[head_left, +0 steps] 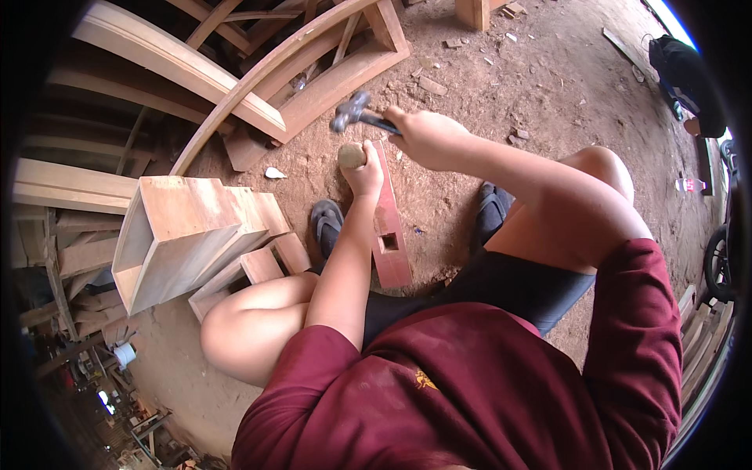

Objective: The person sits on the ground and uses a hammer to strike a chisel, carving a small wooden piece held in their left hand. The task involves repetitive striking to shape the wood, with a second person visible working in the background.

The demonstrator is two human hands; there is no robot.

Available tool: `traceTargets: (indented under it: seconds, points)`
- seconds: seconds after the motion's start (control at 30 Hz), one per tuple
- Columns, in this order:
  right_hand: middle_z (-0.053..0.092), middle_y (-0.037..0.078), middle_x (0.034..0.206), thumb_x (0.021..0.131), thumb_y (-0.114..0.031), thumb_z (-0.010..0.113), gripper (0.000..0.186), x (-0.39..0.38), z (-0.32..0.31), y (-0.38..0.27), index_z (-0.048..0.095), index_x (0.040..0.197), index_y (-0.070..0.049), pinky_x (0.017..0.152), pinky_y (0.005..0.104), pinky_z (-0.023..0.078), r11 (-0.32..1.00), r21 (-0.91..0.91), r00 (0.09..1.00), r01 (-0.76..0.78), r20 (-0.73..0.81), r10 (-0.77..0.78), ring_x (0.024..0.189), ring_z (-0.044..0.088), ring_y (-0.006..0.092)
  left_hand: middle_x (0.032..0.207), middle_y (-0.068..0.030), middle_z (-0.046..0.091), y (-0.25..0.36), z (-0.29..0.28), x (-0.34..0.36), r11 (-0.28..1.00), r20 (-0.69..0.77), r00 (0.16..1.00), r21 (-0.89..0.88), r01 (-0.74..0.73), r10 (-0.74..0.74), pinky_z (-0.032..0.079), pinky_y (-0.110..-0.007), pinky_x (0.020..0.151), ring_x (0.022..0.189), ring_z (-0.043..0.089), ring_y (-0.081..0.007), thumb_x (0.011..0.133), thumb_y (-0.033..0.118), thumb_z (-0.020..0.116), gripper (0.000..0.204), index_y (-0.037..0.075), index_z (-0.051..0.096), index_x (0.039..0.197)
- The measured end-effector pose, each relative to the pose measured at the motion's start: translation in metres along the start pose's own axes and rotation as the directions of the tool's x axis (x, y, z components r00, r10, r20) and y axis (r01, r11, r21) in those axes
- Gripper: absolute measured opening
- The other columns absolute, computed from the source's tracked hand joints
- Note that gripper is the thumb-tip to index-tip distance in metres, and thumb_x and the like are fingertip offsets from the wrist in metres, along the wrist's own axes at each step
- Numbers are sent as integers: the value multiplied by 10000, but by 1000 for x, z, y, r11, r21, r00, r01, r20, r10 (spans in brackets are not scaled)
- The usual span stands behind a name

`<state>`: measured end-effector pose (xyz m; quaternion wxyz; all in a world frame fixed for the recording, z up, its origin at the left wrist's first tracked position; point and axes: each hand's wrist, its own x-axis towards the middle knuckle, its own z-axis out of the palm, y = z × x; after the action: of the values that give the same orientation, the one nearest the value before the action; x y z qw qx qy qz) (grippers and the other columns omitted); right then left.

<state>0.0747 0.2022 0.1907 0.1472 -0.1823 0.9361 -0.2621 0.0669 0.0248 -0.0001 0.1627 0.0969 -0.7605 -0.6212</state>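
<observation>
My right hand grips the dark handle of a hammer. Its metal head is raised above and just beyond my left hand. That left hand is closed around an upright chisel, whose round, worn wooden handle end faces up; its blade is hidden below the hand. Under it, a reddish wooden beam lies lengthwise between my feet, with a square hole cut in its nearer part. The hammer head and the chisel handle look apart.
Close on the left stands a stack of pale wooden pieces. Curved and straight timber frames fill the upper left. Wood chips and offcuts lie on the dirt floor. A plastic bottle and a wheel are at the far right.
</observation>
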Motion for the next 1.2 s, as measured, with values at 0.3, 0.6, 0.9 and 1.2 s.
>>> traceTargets:
  seconds: [0.3, 0.6, 0.9, 1.2]
  points:
    - [558, 93, 703, 964, -251, 578, 285, -4, -40, 3, 514, 1057, 11, 397, 348, 504, 857, 487, 984, -166, 28, 175, 499, 579, 185, 645, -26, 589, 26, -7, -10, 989, -23, 997, -129, -72, 70, 426, -291, 445, 497, 566, -128, 952, 129, 583, 230, 29, 541, 749]
    - [517, 64, 660, 980, -253, 559, 276, -11, -55, -2, 511, 1077, 0, 395, 320, 493, 854, 501, 989, -141, 29, 146, 481, 561, 156, 663, -53, 593, 22, -12, -7, 992, -52, 991, -1, -124, 123, 455, -296, 523, 572, 576, -138, 933, 94, 583, 177, 11, 527, 786]
    - [510, 56, 685, 984, -253, 558, 269, -14, -55, -5, 516, 1075, -3, 396, 320, 496, 844, 513, 987, -158, 57, 150, 512, 565, 143, 650, -43, 594, 23, -5, -6, 996, -64, 995, -47, -79, 76, 447, -288, 523, 569, 577, -128, 939, 111, 591, 214, 22, 531, 754]
    - [644, 195, 758, 971, -269, 551, 315, -18, -53, -22, 502, 1111, 10, 592, 438, 540, 942, 321, 972, 99, -234, -23, 676, 665, 357, 654, -68, 629, 9, -2, -5, 994, -98, 991, 63, -90, 96, 452, -341, 537, 561, 596, -185, 926, 122, 607, 223, -1, 596, 741]
